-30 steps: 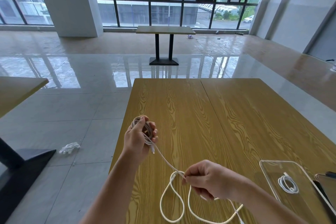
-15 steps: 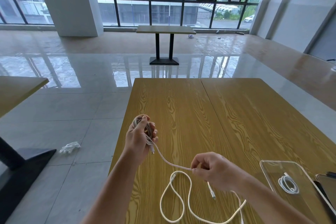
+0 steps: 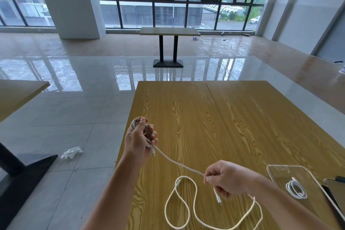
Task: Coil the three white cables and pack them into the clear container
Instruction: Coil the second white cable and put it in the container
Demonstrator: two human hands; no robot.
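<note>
Cable coil (image 3: 139, 132) gripped in left hand (image 3: 138, 139), fingers curled round it, above table (image 3: 186, 110) left edge. Strand runs right to right hand (image 3: 226, 180), which pinches it w/ thumb & fingers; plug end (image 3: 217, 197) hangs below. Loose cable (image 3: 179, 203) lies on table under right hand. Right of that, clear container (image 3: 276, 175) w/ coiled cable (image 3: 296, 189) inside.
</note>
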